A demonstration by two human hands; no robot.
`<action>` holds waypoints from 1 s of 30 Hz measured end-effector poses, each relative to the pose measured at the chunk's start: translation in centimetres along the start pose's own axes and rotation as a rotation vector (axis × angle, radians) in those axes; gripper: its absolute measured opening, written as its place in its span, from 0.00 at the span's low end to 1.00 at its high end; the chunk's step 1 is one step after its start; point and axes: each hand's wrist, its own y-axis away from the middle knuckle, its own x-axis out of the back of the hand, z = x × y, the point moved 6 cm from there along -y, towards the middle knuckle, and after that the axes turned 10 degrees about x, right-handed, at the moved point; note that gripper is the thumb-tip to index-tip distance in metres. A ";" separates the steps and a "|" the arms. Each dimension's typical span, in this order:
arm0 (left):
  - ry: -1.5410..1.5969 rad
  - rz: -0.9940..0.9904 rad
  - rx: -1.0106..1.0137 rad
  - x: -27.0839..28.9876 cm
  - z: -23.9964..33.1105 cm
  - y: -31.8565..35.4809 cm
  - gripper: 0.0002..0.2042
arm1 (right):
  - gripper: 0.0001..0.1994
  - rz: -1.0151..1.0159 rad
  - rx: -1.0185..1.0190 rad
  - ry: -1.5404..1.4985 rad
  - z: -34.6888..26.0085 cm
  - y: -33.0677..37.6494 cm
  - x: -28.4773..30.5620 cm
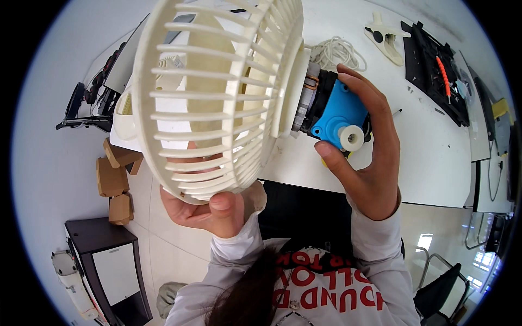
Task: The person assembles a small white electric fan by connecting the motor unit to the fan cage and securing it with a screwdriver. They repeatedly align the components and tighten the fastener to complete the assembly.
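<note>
- Fan cage (235, 103), cream, lower rim gripped by the curled left hand (209, 217).
- Right hand (379, 152), widely curved, grips the blue motor housing (342, 108) edge to edge.

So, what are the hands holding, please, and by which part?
A cream plastic fan head: left hand at the slatted round cage's lower edge, right hand around the blue-and-black motor housing.

Bright light, glare on glossy floor (426, 240), fisheye-bent edges, black corners

The wide head view looks down on the nearby hands (378, 179).
</note>
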 end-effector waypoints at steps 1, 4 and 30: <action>0.001 -0.007 -0.003 0.0 0.0 0.0 0.38 | 0.33 -0.002 -0.009 -0.009 0.1 0.1 -0.1; 0.002 -0.013 -0.005 -0.3 0.3 -0.1 0.38 | 0.35 -0.004 -0.012 0.033 -0.2 -0.1 0.2; -0.031 0.015 -0.006 -0.1 0.1 0.4 0.40 | 0.39 0.070 0.082 0.216 -1.4 -0.4 0.8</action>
